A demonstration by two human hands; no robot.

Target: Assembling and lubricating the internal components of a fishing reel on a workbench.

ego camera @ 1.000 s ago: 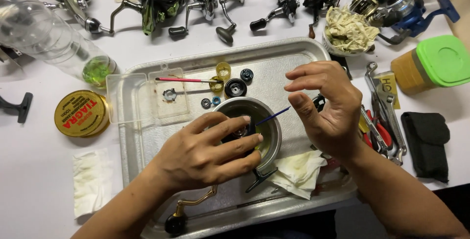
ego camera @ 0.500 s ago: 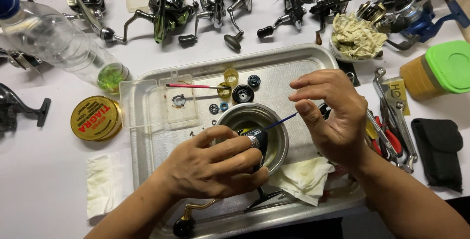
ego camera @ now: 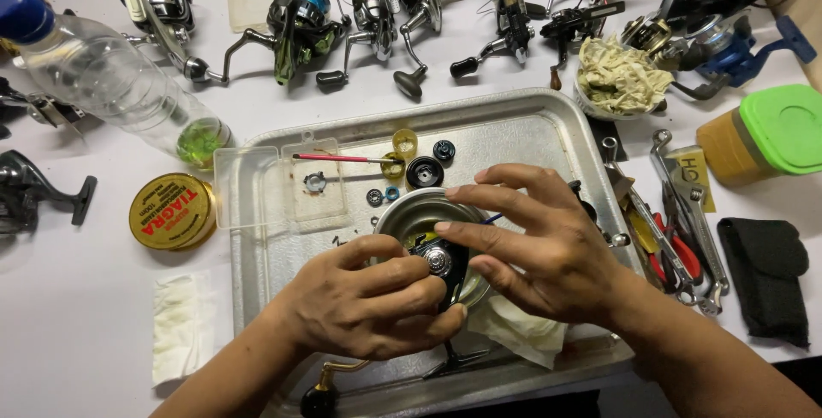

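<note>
Your left hand (ego camera: 364, 307) is closed around a dark reel body (ego camera: 445, 265), holding it over the small metal bowl (ego camera: 402, 212) in the steel tray (ego camera: 514, 127) on the bench. Your right hand (ego camera: 548, 247) pinches a thin blue-handled tool (ego camera: 491, 219), fingers spread, just above the reel.

The left hand (ego camera: 364, 302) covers most of the reel body (ego camera: 443, 262); the right hand (ego camera: 548, 251) hides the blue stick's (ego camera: 491, 219) end. The picture's edge cuts the bottle (ego camera: 103, 75).
</note>
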